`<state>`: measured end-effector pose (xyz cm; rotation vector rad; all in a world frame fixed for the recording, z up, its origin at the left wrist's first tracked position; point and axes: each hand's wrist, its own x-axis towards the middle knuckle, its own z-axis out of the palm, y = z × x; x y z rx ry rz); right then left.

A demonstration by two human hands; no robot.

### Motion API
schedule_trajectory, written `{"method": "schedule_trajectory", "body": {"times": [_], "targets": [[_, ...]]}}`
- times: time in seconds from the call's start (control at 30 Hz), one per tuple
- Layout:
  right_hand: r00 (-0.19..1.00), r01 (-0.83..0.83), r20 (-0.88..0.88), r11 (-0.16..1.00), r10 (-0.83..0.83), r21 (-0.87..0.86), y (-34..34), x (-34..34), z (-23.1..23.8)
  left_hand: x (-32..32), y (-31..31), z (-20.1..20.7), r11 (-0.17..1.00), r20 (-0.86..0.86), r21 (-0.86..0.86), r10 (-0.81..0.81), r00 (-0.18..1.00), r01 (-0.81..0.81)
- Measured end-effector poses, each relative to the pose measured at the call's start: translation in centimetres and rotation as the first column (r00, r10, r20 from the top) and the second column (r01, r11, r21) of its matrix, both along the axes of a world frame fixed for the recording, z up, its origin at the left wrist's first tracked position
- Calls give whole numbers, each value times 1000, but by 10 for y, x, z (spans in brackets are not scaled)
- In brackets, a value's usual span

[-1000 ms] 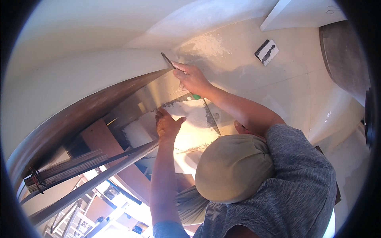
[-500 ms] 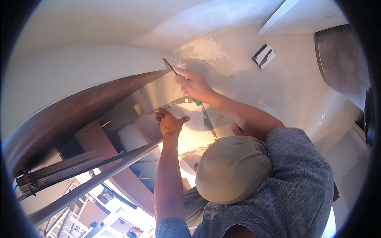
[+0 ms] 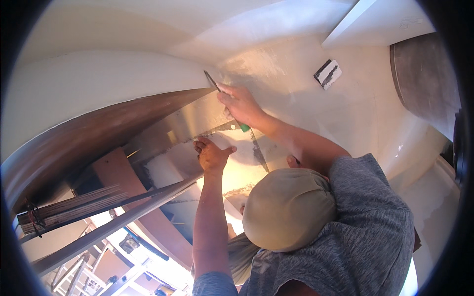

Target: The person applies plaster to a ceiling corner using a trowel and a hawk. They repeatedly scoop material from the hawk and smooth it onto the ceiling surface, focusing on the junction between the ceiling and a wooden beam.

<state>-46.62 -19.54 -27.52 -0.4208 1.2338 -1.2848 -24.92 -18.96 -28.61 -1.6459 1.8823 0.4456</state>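
Note:
My right hand (image 3: 240, 105) is wrapped round a putty knife (image 3: 244, 127) with a green handle and a thin dark blade, seen almost edge-on. The blade points up and left to the corner where the pale curved wall (image 3: 133, 69) meets the beige surface (image 3: 340, 113). My left hand (image 3: 213, 154) rests on the lit, whitish panel (image 3: 247, 170) nearer me. Its thumb is stretched out to the side and its fingers are a little bent, with nothing seen in them. White residue marks the fingers of my right hand.
A small rectangular white-and-dark piece (image 3: 328, 74) lies on the beige surface. My bent knee (image 3: 291, 212) stands close below my hands. At left are a brown ledge (image 3: 123, 113), a long bar (image 3: 118, 224) and a bundle of thin strips (image 3: 74, 209). A white ladder (image 3: 81, 276) stands beyond.
The view has shifted very slightly. Both hands keep almost the same place, and the putty knife is still held by the wall corner.

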Motion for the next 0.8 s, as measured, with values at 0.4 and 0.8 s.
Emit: {"method": "schedule_trajectory", "body": {"times": [0.4,0.8], "targets": [[996,13,85,1000,-14,12,11,12,11,1,0,1,1000,40,15,19,999,-20],[996,59,60,998,-59,2,2,10,9,5,-3,-6,1000,53,14,16,998,-16]]}}
